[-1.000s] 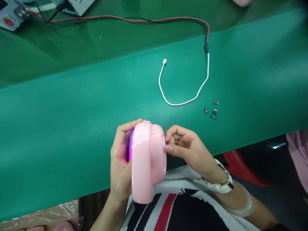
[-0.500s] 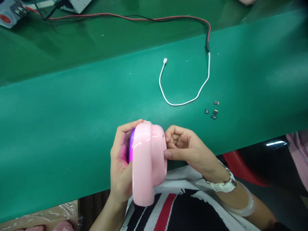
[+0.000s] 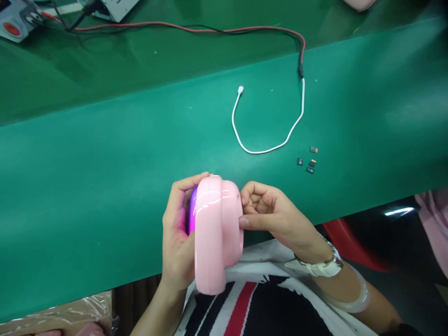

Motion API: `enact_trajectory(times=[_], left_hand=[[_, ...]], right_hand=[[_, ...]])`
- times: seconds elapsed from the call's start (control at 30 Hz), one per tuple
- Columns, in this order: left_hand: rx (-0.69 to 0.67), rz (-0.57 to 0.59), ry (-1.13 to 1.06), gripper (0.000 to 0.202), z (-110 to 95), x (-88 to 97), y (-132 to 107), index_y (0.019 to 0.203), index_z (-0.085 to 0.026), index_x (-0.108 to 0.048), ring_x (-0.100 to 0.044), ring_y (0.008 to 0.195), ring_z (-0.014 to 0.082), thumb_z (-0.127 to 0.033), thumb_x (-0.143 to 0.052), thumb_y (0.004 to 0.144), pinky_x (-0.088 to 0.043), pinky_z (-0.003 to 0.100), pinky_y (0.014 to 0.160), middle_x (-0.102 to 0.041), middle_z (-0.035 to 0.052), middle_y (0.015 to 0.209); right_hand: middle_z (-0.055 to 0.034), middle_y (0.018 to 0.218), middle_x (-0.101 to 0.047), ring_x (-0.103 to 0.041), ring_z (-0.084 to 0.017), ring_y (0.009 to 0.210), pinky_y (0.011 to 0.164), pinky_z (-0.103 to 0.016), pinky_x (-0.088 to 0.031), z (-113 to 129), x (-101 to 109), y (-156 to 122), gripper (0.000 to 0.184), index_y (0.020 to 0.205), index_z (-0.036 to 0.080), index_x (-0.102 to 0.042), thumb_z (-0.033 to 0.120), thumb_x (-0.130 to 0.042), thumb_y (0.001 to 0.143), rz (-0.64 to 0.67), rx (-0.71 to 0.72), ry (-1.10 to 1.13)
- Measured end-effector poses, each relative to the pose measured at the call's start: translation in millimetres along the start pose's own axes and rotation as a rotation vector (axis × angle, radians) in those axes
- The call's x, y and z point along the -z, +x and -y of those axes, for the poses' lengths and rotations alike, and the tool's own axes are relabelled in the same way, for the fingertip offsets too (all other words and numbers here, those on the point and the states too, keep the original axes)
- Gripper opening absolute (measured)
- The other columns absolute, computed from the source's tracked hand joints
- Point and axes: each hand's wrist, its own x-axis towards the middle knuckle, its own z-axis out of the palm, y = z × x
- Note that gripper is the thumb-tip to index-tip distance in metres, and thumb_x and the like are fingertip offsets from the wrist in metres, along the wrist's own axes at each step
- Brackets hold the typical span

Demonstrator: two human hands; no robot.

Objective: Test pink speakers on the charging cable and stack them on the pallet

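A glossy pink plastic device (image 3: pixel 216 233) stands on edge between my hands at the near edge of the green belt (image 3: pixel 105 177). Purple light glows from its left face. My left hand (image 3: pixel 178 238) wraps that lit side, fingers curled over the top. My right hand (image 3: pixel 271 214) is closed against the right side, thumb pressing the pink shell, fingers curled. A white watch sits on my right wrist.
A white cable (image 3: pixel 266 126) with a small plug lies on the belt, joined to a red and black lead (image 3: pixel 196 29) running to boxes (image 3: pixel 14 21) at the back left. Several tiny black cards (image 3: pixel 308 161) lie to the right. Clear plastic wrap (image 3: pixel 56 317) shows at bottom left.
My right thumb has pushed in against the device's right side. The device has barely shifted and my left hand keeps its hold.
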Motion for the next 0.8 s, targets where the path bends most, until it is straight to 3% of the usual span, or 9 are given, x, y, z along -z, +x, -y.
enact_trajectory(times=[0.1, 0.2, 0.3, 0.37, 0.43, 0.53, 0.6, 0.67, 0.8], left_hand=[[0.003, -0.014, 0.010, 0.042, -0.9, -0.8, 1.2, 0.112, -0.027, -0.062, -0.057, 0.108, 0.0207, -0.038, -0.066, 0.071, -0.048, 0.029, 0.088, -0.063, -0.0035, 0.115], [0.007, -0.009, 0.005, 0.042, -1.1, -1.5, 1.5, 0.111, -0.026, -0.062, -0.058, 0.107, 0.0150, -0.037, -0.066, 0.071, -0.046, 0.019, 0.088, -0.063, -0.0053, 0.114], [0.017, -0.005, 0.017, 0.041, 0.6, -1.1, 1.0, 0.112, -0.027, -0.061, -0.057, 0.107, 0.0135, -0.037, -0.068, 0.073, -0.045, 0.017, 0.088, -0.063, -0.0056, 0.116], [0.009, 0.001, 0.004, 0.041, 2.2, -0.2, 0.8, 0.113, -0.027, -0.061, -0.058, 0.106, 0.0156, -0.041, -0.068, 0.074, -0.046, 0.020, 0.087, -0.062, -0.0038, 0.117], [-0.007, 0.011, -0.009, 0.045, 3.6, 0.7, 0.8, 0.113, -0.026, -0.061, -0.057, 0.107, 0.0193, -0.047, -0.066, 0.074, -0.046, 0.024, 0.086, -0.062, -0.0011, 0.118], [-0.034, -0.004, 0.026, 0.050, 4.5, 1.4, 1.3, 0.114, -0.025, -0.061, -0.058, 0.104, 0.0213, -0.055, -0.061, 0.075, -0.046, 0.026, 0.083, -0.063, 0.0010, 0.116], [-0.020, -0.040, 0.071, 0.046, 4.5, 1.2, 1.9, 0.113, -0.026, -0.062, -0.060, 0.098, 0.0184, -0.055, -0.057, 0.079, -0.045, 0.024, 0.079, -0.065, -0.0006, 0.112], [0.019, -0.076, 0.089, 0.045, 4.3, 0.8, 2.6, 0.112, -0.027, -0.063, -0.060, 0.095, 0.0171, -0.057, -0.055, 0.079, -0.044, 0.023, 0.077, -0.066, -0.0019, 0.110], [0.073, -0.112, 0.088, 0.052, 2.1, -0.9, 3.9, 0.108, -0.030, -0.065, -0.061, 0.097, 0.0198, -0.065, -0.063, 0.069, -0.045, 0.024, 0.079, -0.066, -0.0033, 0.111]], right_hand=[[0.0103, 0.055, -0.040, -0.032, -0.004, 0.051, 0.050, -0.017, -0.030, -1.0, 0.7, 1.8, 0.039, 0.076, 0.017, -0.054, 0.023, -0.088, 0.059, 0.003, 0.003, -0.016], [0.0102, 0.055, -0.040, -0.032, -0.005, 0.051, 0.050, -0.017, -0.030, -2.2, 0.0, 1.3, 0.037, 0.077, 0.018, -0.053, 0.024, -0.087, 0.061, 0.008, 0.014, -0.039], [0.0089, 0.057, -0.040, -0.035, -0.006, 0.052, 0.049, -0.019, -0.033, 3.7, -2.2, -4.0, 0.029, 0.078, 0.019, -0.053, 0.026, -0.080, 0.070, 0.009, 0.099, -0.210], [0.0061, 0.060, -0.046, -0.040, -0.008, 0.054, 0.050, -0.022, -0.034, 13.5, -1.7, -7.4, 0.020, 0.078, 0.019, -0.055, 0.024, -0.074, 0.077, -0.074, 0.355, -0.544], [0.0036, 0.061, -0.051, -0.043, -0.010, 0.056, 0.052, -0.025, -0.033, 25.6, 3.4, -6.5, 0.013, 0.076, 0.019, -0.058, 0.020, -0.069, 0.081, -0.160, 0.756, -0.990], [0.0037, 0.054, -0.050, -0.039, -0.011, 0.052, 0.050, -0.029, -0.028, 41.8, 20.6, 6.7, 0.015, 0.069, 0.019, -0.059, 0.017, -0.064, 0.084, -0.019, 1.280, -1.564], [0.0049, 0.050, -0.046, -0.035, -0.011, 0.048, 0.048, -0.030, -0.026, 50.9, 33.2, 19.1, 0.020, 0.066, 0.020, -0.058, 0.017, -0.061, 0.085, 0.120, 1.449, -1.786], [0.0058, 0.047, -0.041, -0.033, -0.010, 0.047, 0.046, -0.029, -0.025, 59.5, 39.7, 28.2, 0.026, 0.060, 0.020, -0.054, 0.017, -0.060, 0.086, 0.175, 1.550, -1.885], [0.0065, 0.048, -0.034, -0.030, -0.010, 0.044, 0.043, -0.028, -0.021, 67.4, 24.3, 24.3, 0.027, 0.057, 0.019, -0.054, 0.016, -0.061, 0.083, 0.369, 1.688, -1.828]])
